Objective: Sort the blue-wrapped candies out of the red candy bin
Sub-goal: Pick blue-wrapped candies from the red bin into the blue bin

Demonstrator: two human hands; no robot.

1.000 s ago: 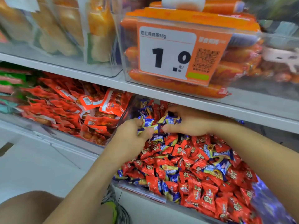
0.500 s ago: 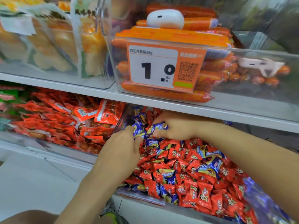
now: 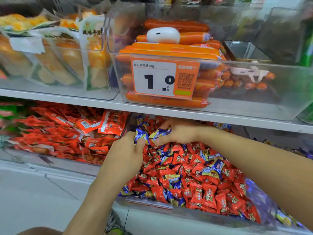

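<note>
A clear bin (image 3: 149, 203) on the lower shelf is piled with red-wrapped candies (image 3: 208, 192), with blue-wrapped candies (image 3: 215, 166) mixed among them. Both hands are over the far left part of the pile. My left hand (image 3: 125, 155) holds a blue-wrapped candy (image 3: 140, 135) at its fingertips. My right hand (image 3: 179, 131) grips a bunch of blue-wrapped candies (image 3: 160, 132); its thumb presses under them. The two hands nearly touch.
Left of the candy bin lies a bin of red snack packets (image 3: 71, 133). The shelf edge (image 3: 186, 114) hangs just above my hands. On it stands a clear bin of orange sausages with an orange price tag (image 3: 164, 78). More blue candies (image 3: 284, 216) lie at the right.
The view has tilted up a little. Both hands stay at the far left of the pile, still bunching blue candies; the left hand's fingers have closed in on one.
</note>
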